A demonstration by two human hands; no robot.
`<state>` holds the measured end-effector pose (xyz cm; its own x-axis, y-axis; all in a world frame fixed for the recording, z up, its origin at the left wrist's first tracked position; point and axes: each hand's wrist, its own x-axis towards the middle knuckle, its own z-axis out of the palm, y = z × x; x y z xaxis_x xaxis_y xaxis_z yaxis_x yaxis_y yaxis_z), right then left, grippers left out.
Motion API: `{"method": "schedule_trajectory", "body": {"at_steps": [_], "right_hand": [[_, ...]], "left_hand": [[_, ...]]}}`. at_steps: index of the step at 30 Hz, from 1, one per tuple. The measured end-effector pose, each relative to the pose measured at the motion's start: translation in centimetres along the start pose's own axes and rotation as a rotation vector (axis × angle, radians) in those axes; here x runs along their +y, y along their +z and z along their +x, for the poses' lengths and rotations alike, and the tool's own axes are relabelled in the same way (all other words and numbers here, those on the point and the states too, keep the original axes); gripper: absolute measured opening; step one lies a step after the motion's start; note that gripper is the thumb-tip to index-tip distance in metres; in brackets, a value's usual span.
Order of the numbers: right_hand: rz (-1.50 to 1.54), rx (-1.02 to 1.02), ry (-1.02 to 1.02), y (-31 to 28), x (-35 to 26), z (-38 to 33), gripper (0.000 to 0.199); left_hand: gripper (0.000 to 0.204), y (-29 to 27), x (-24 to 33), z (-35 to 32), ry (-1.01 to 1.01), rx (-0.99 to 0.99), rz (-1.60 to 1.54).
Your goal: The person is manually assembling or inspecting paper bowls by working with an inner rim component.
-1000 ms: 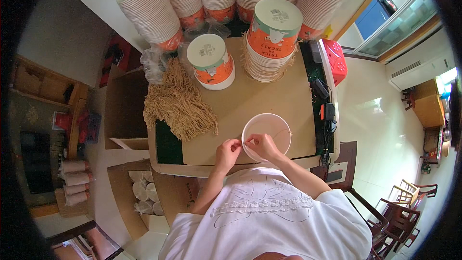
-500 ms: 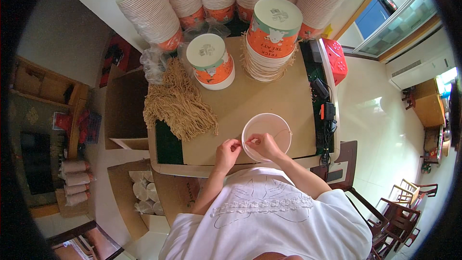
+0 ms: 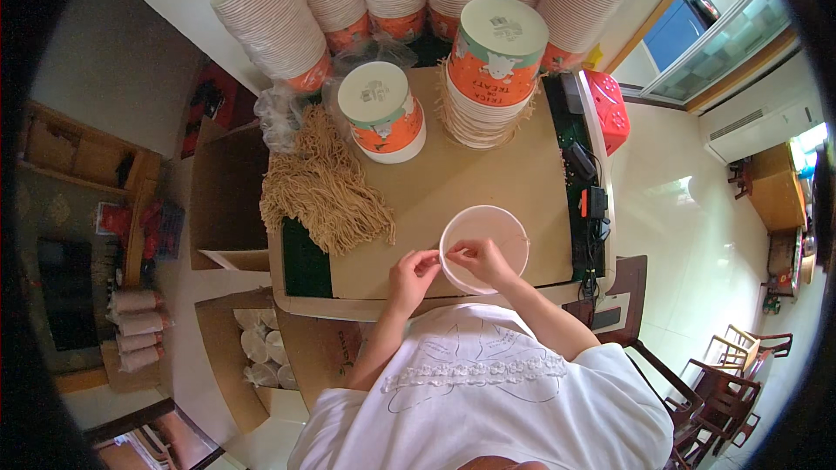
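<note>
White bucket (image 3: 498, 228), mouth up, near side of desk (image 3: 313, 305), right of centre. Left to right: tan cord bundle (image 3: 324, 196) at left, unchanged; inverted orange bucket (image 3: 380, 113) beyond it, likewise. Left hand (image 3: 415, 272): fingers bent at the white bucket's left rim; grip cannot be told. Right hand (image 3: 481, 261): fingertips drawn together just inside that rim; anything pinched is hidden. Both hands nearly as 0.5 s ago. Thin cord (image 3: 526, 240), then visible across the interior, now shows only at the right rim.
</note>
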<state>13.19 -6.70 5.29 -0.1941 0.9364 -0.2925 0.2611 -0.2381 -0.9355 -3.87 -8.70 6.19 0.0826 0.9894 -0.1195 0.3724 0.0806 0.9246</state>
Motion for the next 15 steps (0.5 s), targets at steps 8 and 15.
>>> {"method": "schedule_trajectory", "body": {"at_steps": [8,15], "right_hand": [[0.426,-0.337,0.232,-1.6,-2.6,-0.2,0.01],[0.255,-0.287,0.228,-1.7,-4.1,-0.7,0.012]], "left_hand": [[0.023,-0.7,3.2,0.3,0.258,-0.021,0.044],[0.01,-0.3,2.5,0.1,0.339,0.071,0.051]]}}
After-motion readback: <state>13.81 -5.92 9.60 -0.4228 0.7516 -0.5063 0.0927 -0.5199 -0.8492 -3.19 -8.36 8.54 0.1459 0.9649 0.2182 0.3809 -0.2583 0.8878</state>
